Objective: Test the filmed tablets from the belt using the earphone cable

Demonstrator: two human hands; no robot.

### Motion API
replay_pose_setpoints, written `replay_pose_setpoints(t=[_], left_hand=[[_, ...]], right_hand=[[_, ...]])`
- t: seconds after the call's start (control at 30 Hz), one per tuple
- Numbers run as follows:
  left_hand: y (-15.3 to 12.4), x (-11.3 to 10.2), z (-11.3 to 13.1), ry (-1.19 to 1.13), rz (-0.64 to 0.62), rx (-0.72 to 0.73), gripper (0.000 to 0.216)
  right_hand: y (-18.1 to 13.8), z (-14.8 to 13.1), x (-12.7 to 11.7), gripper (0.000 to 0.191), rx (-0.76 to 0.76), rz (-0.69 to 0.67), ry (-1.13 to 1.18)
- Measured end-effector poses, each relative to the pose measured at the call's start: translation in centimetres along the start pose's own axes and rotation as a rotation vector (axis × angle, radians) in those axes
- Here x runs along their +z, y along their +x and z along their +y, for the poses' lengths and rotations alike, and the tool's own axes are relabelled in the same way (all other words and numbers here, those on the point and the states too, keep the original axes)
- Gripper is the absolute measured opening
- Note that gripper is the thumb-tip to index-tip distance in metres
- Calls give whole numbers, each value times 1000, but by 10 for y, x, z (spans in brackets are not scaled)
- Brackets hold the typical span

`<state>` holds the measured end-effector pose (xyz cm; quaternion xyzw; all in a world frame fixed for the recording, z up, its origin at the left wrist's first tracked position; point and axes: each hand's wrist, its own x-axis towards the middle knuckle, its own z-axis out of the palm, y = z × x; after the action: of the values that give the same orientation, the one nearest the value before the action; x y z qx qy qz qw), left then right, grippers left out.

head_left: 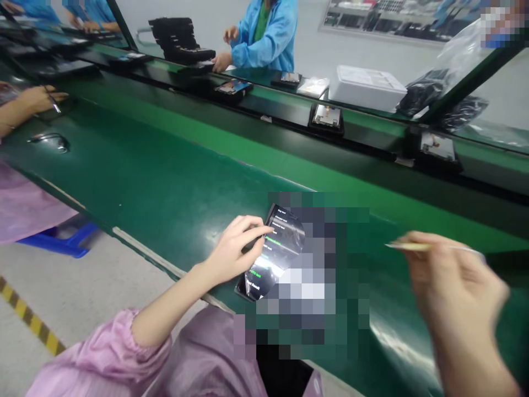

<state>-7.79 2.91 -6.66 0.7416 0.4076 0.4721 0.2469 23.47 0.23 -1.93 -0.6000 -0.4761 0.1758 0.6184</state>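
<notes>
A black phone with a lit screen of text lies on the green conveyor belt in front of me; part of it is blurred out. My left hand rests on the phone's left edge, fingers curled around it. My right hand is raised to the right of the phone, smeared by motion, its fingers pinched on a thin pale stick that points left.
Black trays with phone parts sit along the raised rail behind the belt. A white box and plastic bags lie beyond. A co-worker in blue stands opposite; another person's hand is at the left.
</notes>
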Motion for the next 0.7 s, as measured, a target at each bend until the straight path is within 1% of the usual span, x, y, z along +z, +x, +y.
replay_pose_setpoints(t=[0.1,0.13,0.2,0.27,0.33,0.43,0.6,0.7], left_hand=[[5,4,-22,112,-29,88,35],[3,5,-27,126,-36,103,36],[-2,6,-33,143,-49,135,39],[-7,6,-37,162,-68,160,41],[-8,8,-39,188,-94,166,42],[-6,11,-40,234,-139,163,44],[-3,16,-38,291,-201,146,45],[-4,18,-40,295,-207,143,46]], right_hand=[[14,21,45,52,28,-69,168],[19,31,55,52,58,-72,229],[28,54,65,51,125,-61,323],[33,71,63,49,163,-44,365],[34,79,57,47,170,-34,381],[33,78,53,44,182,-26,395],[31,72,57,42,208,-24,399],[31,74,58,39,204,-39,385]])
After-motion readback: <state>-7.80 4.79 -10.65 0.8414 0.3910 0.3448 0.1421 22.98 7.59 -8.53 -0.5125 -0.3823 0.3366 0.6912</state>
